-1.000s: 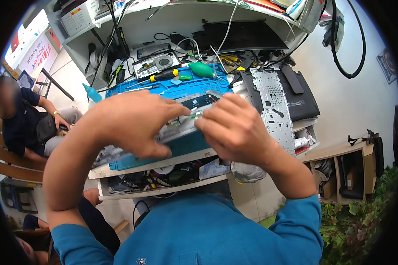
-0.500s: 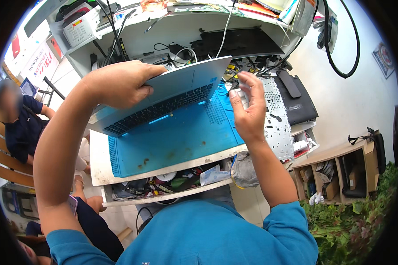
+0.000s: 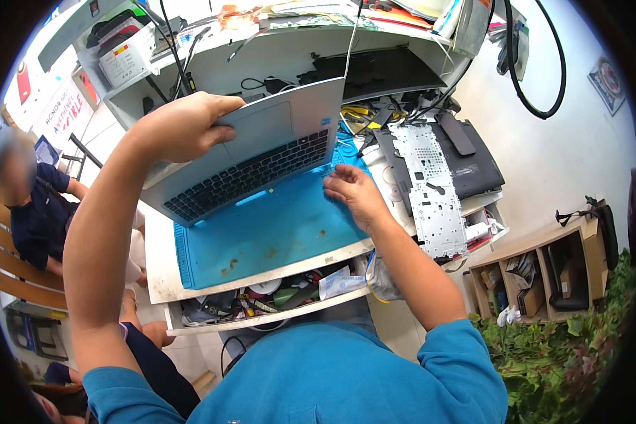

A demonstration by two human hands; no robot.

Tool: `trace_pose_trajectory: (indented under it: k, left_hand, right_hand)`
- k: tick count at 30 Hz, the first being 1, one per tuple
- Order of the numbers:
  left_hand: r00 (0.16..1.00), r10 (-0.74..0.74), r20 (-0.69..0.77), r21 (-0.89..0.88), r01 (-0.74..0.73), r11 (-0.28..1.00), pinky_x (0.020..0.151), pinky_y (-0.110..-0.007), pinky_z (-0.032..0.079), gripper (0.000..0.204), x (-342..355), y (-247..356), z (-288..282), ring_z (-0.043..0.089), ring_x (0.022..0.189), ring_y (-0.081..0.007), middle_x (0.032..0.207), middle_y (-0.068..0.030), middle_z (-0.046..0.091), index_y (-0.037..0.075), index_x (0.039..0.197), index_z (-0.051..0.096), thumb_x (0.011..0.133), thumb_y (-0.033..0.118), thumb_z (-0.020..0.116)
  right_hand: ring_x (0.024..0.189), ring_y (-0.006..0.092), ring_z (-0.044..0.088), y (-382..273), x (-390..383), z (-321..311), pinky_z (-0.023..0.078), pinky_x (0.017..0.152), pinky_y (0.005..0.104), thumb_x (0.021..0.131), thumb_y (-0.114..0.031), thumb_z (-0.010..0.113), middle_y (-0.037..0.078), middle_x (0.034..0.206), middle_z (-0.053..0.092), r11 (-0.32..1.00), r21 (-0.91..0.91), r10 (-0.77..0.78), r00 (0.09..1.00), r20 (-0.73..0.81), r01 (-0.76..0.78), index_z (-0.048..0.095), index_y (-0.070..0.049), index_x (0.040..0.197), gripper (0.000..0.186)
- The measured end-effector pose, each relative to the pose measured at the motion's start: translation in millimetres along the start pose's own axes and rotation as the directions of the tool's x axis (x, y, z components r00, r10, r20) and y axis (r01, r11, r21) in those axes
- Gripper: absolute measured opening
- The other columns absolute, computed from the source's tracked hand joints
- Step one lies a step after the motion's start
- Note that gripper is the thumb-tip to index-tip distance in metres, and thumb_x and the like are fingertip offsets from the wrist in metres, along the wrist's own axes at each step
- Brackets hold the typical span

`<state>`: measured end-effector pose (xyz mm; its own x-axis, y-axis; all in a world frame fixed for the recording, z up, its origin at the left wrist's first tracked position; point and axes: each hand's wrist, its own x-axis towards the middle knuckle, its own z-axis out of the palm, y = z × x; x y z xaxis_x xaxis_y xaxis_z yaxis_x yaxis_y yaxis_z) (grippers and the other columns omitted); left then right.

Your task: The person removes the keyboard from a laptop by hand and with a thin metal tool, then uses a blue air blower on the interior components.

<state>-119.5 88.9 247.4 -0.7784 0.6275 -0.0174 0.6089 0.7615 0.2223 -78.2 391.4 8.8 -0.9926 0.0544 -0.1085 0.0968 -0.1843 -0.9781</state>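
Note:
A silver laptop (image 3: 304,120) with a black keyboard (image 3: 251,175) and touchpad stands tilted up on the blue work mat (image 3: 283,233), its keyboard side facing me. My left hand (image 3: 184,127) grips its raised upper edge, thumb on the palm rest and fingers behind. Whatever lies behind the laptop is hidden. Over the mat, beside the laptop's lower right corner, is my right hand (image 3: 357,196). Its fingers are loosely bent and apart, and nothing shows in them.
Right of the mat lie a perforated metal plate (image 3: 431,191) and dark laptop panels (image 3: 477,166). Cables and a black panel (image 3: 378,71) fill the back. Below the mat, an open drawer (image 3: 275,300) holds tools. Another person (image 3: 35,205) sits at left.
My right hand has moved left and nearer, from beside the mat to over it. My left hand and the laptop have shifted slightly left, and the laptop leans at a changed angle.

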Motion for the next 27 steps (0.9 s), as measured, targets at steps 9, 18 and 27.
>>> trace_pose_trajectory:
  k: [9,18,27]
  left_hand:
    - [0.993,0.104,0.052,-0.687,-0.040,0.725,0.100,-0.032,0.054,0.050,-2,-50,-5,0.067,0.112,-0.0147,0.123,-0.0119,0.074,-0.006,0.141,0.059,0.103,0.023,0.074]
    - [0.997,0.028,0.066,-0.884,0.045,0.465,0.104,-0.033,0.054,0.064,-20,-74,45,0.069,0.117,-0.0182,0.131,-0.0136,0.071,-0.005,0.148,0.054,0.099,0.027,0.079]
    - [0.998,0.026,0.065,-0.911,0.049,0.410,0.106,-0.032,0.053,0.071,-28,-71,81,0.068,0.120,-0.0183,0.135,-0.0147,0.070,-0.006,0.153,0.049,0.099,0.028,0.078]
  right_hand:
    - [0.123,0.0250,0.064,-23,-16,14,0.050,0.113,0.0427,0.090,-0.010,0.081,0.012,0.128,0.068,0.790,0.596,-0.025,0.963,0.269,-0.146,0.059,-0.003,0.133,0.049]
    - [0.119,0.0223,0.068,-29,-39,40,0.055,0.110,0.0451,0.089,0.001,0.075,0.007,0.124,0.070,0.712,0.701,-0.112,0.982,0.155,-0.030,0.061,-0.007,0.135,0.048]
    - [0.118,0.0285,0.069,-13,-31,43,0.057,0.109,0.0482,0.090,0.000,0.070,0.012,0.126,0.069,0.683,0.730,-0.047,0.997,0.064,-0.015,0.059,0.000,0.137,0.049]
